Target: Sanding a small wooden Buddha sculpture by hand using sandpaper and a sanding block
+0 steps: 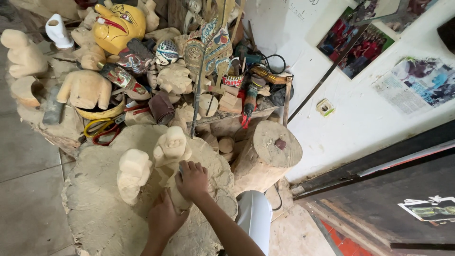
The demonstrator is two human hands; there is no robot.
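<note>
A pale unpainted carved wooden figure (171, 148) stands on a mat thick with sawdust (95, 204). My right hand (191, 179) is closed around the lower body of this figure. My left hand (163, 219) rests on the sawdust just below it, pressed against the figure's base; whether it grips the wood I cannot tell. A second rough carved figure (133, 173) stands right beside the first, to its left.
A log stump (268, 154) stands to the right by the white wall. Behind lies a heap of rough wooden carvings (85, 89), a yellow painted mask (116, 26), a flat painted puppet (211, 47), and scissors (102, 130). A white container (254, 219) sits near my right arm.
</note>
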